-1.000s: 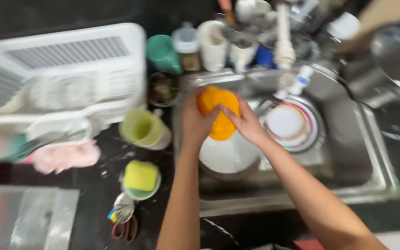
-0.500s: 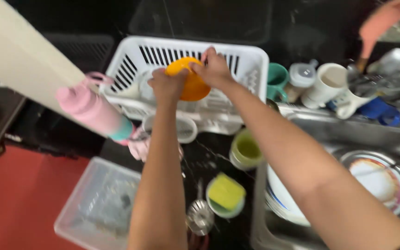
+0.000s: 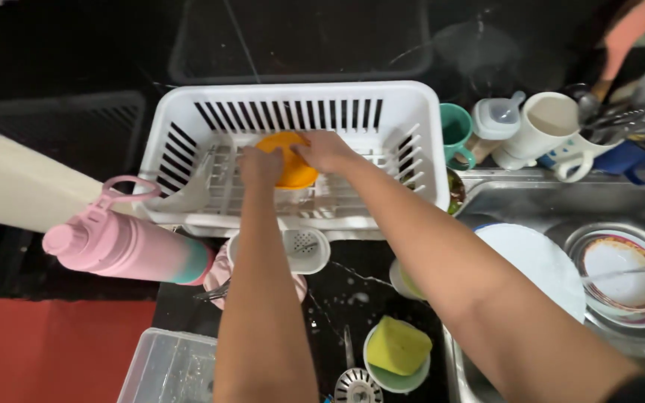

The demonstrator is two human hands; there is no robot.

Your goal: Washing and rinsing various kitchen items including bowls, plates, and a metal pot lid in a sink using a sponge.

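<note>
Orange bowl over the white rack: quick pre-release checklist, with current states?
1. Both hands on the round orange plastic bowl: ok. The left hand grips its left edge and the right hand its right edge.
2. Bowl inside the white slatted plastic dish rack: ok, it sits within the walls.
3. Bowl resting on the rack's wire floor: cannot tell, the hands hide its underside.
4. Space beside the bowl: ok, bare wire shows on both sides.
5. Pink bottle with teal band clear of the arms: ok, it lies left of the left forearm.
6. Bowl rinsed clean: cannot tell.
</note>
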